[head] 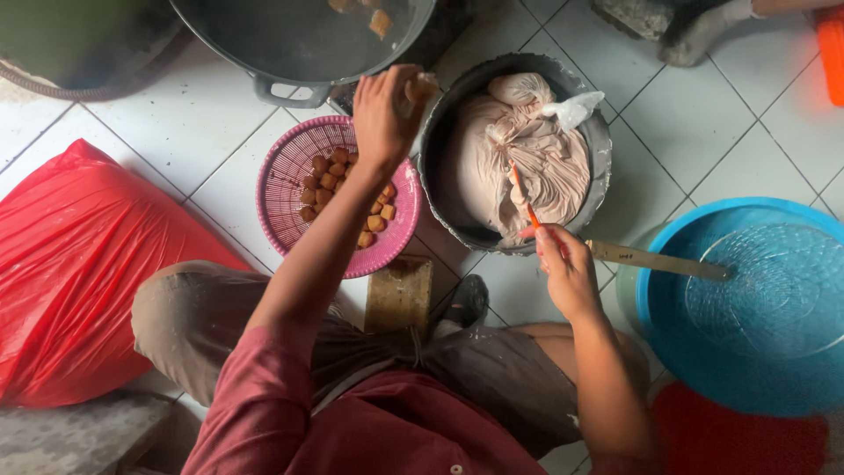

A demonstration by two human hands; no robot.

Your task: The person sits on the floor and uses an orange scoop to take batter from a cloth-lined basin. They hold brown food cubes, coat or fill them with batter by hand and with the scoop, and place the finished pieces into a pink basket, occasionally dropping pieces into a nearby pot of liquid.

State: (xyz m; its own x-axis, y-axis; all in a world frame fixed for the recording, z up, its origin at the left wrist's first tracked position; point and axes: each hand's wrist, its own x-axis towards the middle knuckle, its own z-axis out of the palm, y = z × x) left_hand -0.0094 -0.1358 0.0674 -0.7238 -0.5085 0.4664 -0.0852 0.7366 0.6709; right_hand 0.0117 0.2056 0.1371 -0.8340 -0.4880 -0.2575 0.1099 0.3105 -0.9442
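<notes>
The person sits low over a white tiled floor (694, 132), knees bent, with both arms reaching forward. The left hand (384, 110) is raised above the far rim of a pink basket (286, 189), its fingers curled closed around a small pale brown piece (420, 88) held at the fingertips, just beside the rim of a grey bucket (602, 145). The pink basket stands on the floor and holds a heap of small brown fried cubes (330, 176), partly hidden under the forearm. The grey bucket stands just to the right of the basket and is filled with a plastic bag of pale pinkish dough (527, 167), with a crumpled bit of clear plastic (573, 110) at its top. The right hand (563, 264) rests at the near rim of the bucket, closed on a thin orange stick (525, 200) whose tip lies in the dough. Near that hand, a flat wooden paddle (655, 261) reaches to a blue basin (668, 343) covered by a blue mesh lid (774, 281). A large dark pan (299, 44) sits beyond the basket, with a piece or two in it. A red plastic bag (70, 264) lies to the left, and a small wooden block (398, 295) lies near the person's foot.
</notes>
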